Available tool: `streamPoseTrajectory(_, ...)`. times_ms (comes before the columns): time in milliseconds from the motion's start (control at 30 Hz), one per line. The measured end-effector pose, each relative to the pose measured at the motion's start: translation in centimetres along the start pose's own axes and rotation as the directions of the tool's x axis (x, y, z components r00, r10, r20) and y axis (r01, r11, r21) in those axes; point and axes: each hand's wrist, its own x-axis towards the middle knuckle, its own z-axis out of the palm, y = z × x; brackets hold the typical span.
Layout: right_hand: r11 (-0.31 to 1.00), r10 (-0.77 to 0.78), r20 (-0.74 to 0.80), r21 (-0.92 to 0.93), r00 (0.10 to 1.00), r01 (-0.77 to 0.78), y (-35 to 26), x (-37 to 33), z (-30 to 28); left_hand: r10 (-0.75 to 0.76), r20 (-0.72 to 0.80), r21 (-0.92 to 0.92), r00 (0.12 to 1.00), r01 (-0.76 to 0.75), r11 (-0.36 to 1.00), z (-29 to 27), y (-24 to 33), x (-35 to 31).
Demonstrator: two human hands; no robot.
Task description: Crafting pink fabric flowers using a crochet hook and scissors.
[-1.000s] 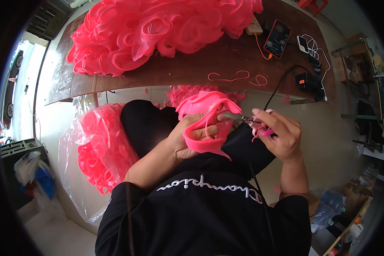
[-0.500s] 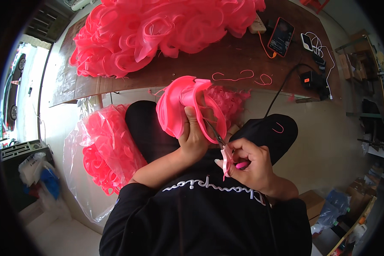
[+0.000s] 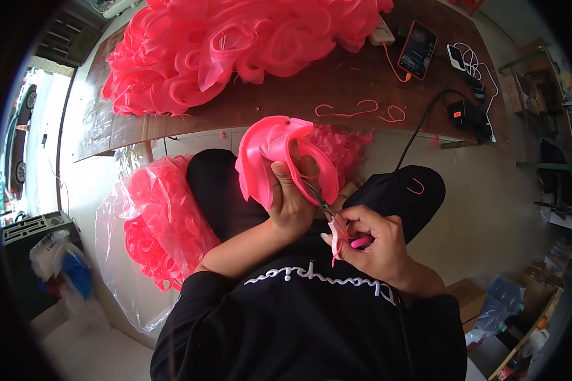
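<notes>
Your left hand [image 3: 292, 204] grasps the curled pink strip [image 3: 255, 156], left of the pink-handled scissors [image 3: 339, 231] your right hand [image 3: 376, 238] grips, nearer than the table [image 3: 279, 98]; angle the blades [image 3: 325, 206] away from your left thumb [image 3: 281, 171].

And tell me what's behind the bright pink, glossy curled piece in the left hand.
Behind the piece, a frilly pink heap shows to the right and a black trouser leg to the left. Anything it covers directly is hidden.

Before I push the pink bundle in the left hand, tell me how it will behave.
The pink bundle will probably flex, since its thin layers curve loosely. It is likely light for its size: the left hand alone seems to support it.
</notes>
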Motion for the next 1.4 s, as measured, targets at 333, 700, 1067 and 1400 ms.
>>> streamPoseTrajectory(333, 1.000, -0.022, -0.014, 0.021, 1.000, 0.022, 0.2, 0.4, 0.4, -0.113, -0.159, -0.129, 0.981, 0.093, 0.987, -0.8, -1.0, -1.0)
streamPoseTrajectory(700, 0.998, -0.033, -0.019, 0.046, 0.999, 0.034, 0.0, 0.6, 0.6, -0.100, -0.075, -0.291, 0.992, 0.074, 0.954, -1.0, -1.1, -1.0)
streamPoseTrajectory(1067, 0.995, -0.022, 0.006, 0.094, 1.000, 0.021, 0.1, 0.7, 0.5, 0.022, -0.044, -0.295, 0.999, -0.034, 0.955, -0.7, -0.9, -0.9)
streamPoseTrajectory(1400, 0.996, -0.043, -0.004, 0.082, 0.999, 0.044, 0.1, 0.6, 0.6, -0.001, -0.018, -0.240, 1.000, -0.004, 0.971, -0.9, -0.9, -0.9)
